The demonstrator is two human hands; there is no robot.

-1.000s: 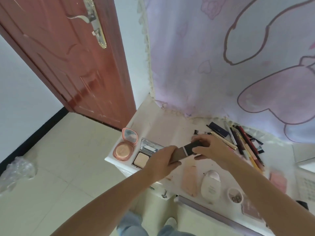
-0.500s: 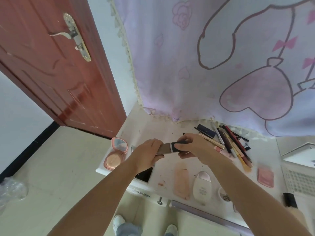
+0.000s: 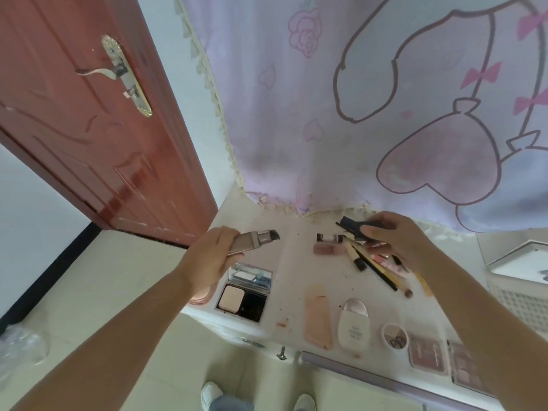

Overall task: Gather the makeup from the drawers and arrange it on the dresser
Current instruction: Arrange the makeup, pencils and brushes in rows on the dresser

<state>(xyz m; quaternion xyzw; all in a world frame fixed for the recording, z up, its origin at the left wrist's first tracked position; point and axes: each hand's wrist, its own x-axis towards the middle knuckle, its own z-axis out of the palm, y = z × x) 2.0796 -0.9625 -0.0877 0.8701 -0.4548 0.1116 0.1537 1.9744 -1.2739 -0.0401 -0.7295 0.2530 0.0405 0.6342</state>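
My left hand (image 3: 212, 258) grips a beige foundation bottle (image 3: 252, 241) whose dark pump tip points right, above the left end of the white dresser (image 3: 296, 262). My right hand (image 3: 394, 241) pinches a dark cap (image 3: 351, 225) over a pile of makeup pencils (image 3: 375, 266). On the dresser lie an open powder compact (image 3: 246, 293), two small lipsticks (image 3: 329, 247), a peach tube (image 3: 318, 317), a white bottle (image 3: 353, 324), a small round jar (image 3: 394, 336) and pink palettes (image 3: 427, 354). My left wrist hides most of a pink round compact (image 3: 198, 299).
A red door (image 3: 89, 129) stands at the left. A pale curtain (image 3: 341, 114) with cartoon drawings hangs behind the dresser. A white lattice basket (image 3: 522, 301) sits at the right. A purple drawer front (image 3: 370, 378) juts out below the dresser edge. A plastic bag (image 3: 20, 345) lies on the floor.
Both hands held the bottle together; now they are apart. My left hand keeps the bottle at the left, and my right hand has moved right with the dark cap.
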